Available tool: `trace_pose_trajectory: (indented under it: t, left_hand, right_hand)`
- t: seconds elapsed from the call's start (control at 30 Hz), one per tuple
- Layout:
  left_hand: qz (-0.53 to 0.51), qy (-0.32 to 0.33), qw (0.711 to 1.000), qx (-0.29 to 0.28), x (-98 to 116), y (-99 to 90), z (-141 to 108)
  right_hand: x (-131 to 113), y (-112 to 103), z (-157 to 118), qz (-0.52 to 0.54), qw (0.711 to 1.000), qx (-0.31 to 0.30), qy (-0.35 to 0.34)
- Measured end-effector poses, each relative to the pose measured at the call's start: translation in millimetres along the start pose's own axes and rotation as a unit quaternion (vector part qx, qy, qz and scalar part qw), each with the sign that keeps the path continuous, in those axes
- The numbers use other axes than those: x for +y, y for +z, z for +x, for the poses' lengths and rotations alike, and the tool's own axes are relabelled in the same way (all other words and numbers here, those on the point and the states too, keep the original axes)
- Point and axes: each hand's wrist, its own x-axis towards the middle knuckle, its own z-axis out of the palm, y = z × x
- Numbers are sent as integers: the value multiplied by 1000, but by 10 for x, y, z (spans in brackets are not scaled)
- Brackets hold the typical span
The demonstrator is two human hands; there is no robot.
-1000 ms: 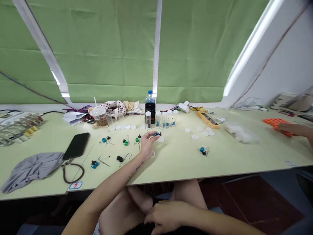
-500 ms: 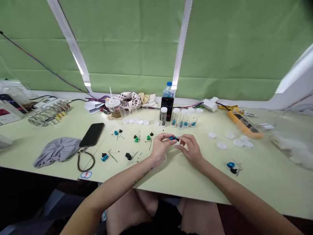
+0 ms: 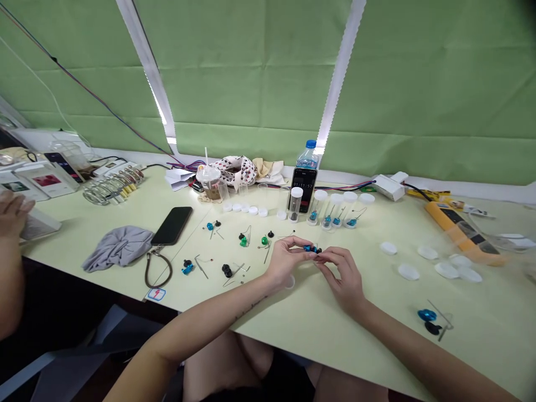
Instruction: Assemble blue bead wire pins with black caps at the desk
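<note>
A small shiny blue part with a black piece (image 3: 310,248) is pinched in the fingers of my left hand (image 3: 283,263), above the table. My right hand (image 3: 345,280) meets it from the other side, its thumb and fingertips closed at the black end; the fingers partly hide that spot. On the table under my left wrist lies a clear round rim (image 3: 290,282). Nearby are loose sets of blue, green and black parts with thin metal keys, such as a green part (image 3: 243,242) and a black part (image 3: 226,271). Another blue part (image 3: 426,315) lies at the right.
Clear tubes with white caps (image 3: 296,192), several holding blue parts, stand before a phone timer (image 3: 302,190). White discs (image 3: 408,272) and a yellow meter (image 3: 460,231) lie right. Left are a dark phone (image 3: 172,226), a grey cloth (image 3: 119,248) and another person's hand (image 3: 12,215).
The view has turned left, so the table things appear farther right and another person's hand has come in at the left. My hands stay together at the blue part; the right fingers have shifted on it.
</note>
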Motion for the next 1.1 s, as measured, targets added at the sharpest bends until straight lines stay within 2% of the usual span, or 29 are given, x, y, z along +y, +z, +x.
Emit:
trace_pose_trajectory:
  t: [0.13, 0.27, 0.5, 0.67, 0.83, 0.93, 1.1]
  left_hand:
    - [-2, -14, 1000, -2, -9, -16, 26]
    - [-6, -27, 1000, -2, 6, 8, 27]
    - [-13, -49, 999, 13, -14, 47, 1]
    - [-29, -56, 998, 13, -61, 33, -2]
    - [-39, -45, 998, 14, -87, 24, 15]
    - [-38, -43, 998, 11, -91, 15, 32]
    - [-34, -56, 998, 3, -104, 3, 31]
  right_hand:
    - [32, -3, 2, 57, 997, -30, 45]
    - [71, -11, -7, 100, 989, -17, 109]
    - [118, -34, -3, 97, 988, -38, 114]
    - [140, -34, -15, 134, 975, -62, 169]
    - [125, -35, 5, 92, 981, -53, 162]
    - [116, -50, 21, 67, 989, -43, 124]
    - [135, -88, 27, 61, 993, -69, 78]
